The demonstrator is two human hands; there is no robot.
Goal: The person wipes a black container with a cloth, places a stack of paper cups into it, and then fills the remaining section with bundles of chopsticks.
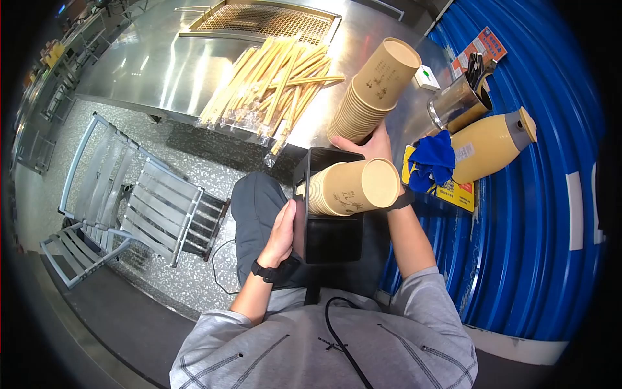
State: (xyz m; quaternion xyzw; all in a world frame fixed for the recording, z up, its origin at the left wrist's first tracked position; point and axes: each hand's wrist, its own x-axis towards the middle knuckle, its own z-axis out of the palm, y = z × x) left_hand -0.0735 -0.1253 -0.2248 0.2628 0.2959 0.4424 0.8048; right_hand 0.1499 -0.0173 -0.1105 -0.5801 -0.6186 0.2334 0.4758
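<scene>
A black open-topped box (332, 249) rests at my lap, with a short stack of brown paper cups (346, 188) lying in one of its compartments. My left hand (282, 230) holds the box by its left side, fingers along the wall. Beyond the box, a taller stack of brown paper cups (376, 84) stands on the steel table (152, 71). Around the base of that taller stack my right hand (369, 144) is closed; the shorter stack and box partly hide the wrist. Wrapped wooden chopsticks (275, 81) lie in a loose pile left of the tall stack.
A grill mesh (265, 23) is set into the table. At right are a yellow jug (489, 149), a blue cloth (433, 159), a metal container (457, 104) and a small white box (426, 78) by a blue corrugated wall (528, 227). A grey chair (159, 204) stands left.
</scene>
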